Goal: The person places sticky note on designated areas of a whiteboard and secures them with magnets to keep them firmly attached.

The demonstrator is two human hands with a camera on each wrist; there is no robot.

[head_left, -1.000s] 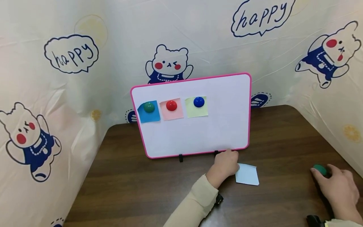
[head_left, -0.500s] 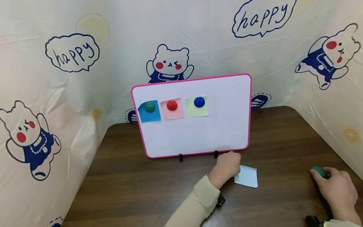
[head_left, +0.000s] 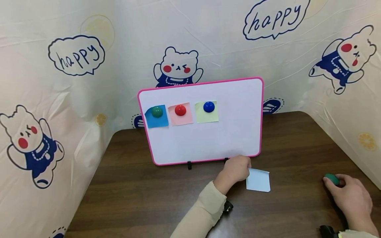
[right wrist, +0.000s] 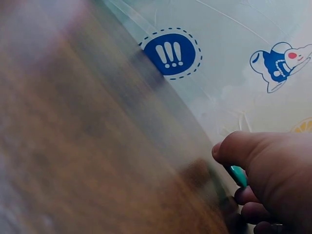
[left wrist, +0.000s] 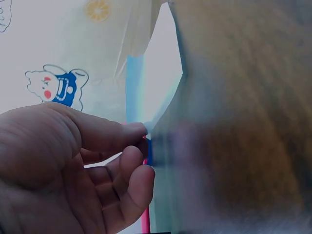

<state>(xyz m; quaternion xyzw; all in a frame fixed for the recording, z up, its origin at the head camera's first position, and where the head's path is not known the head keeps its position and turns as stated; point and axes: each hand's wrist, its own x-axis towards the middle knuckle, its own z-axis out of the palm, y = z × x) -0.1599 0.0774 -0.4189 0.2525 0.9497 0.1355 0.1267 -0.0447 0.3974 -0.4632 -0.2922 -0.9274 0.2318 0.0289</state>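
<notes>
A light blue sticky note (head_left: 258, 180) is pinched at its edge between the thumb and fingers of my left hand (head_left: 235, 170), just in front of the whiteboard's lower edge. In the left wrist view the note (left wrist: 161, 73) is bent, with the left hand (left wrist: 73, 156) gripping its near end. At the right of the table, my right hand (head_left: 352, 195) holds a round green magnet (head_left: 331, 179) between thumb and fingers. Only a sliver of that magnet (right wrist: 237, 175) shows beside the right hand (right wrist: 273, 170) in the right wrist view.
A pink-framed whiteboard (head_left: 238, 132) leans on small black stands (head_left: 189, 165) on the wooden table (head_left: 134, 198). On it are a blue note (head_left: 157, 123), a pink note (head_left: 181, 120) and a green note (head_left: 205, 117), each under a round magnet. A printed curtain (head_left: 125, 66) surrounds the table.
The left hand dipped slightly away from the board, then came back up toward it, the sticky note tilting with it. My right hand has drifted a little left with the green magnet.
</notes>
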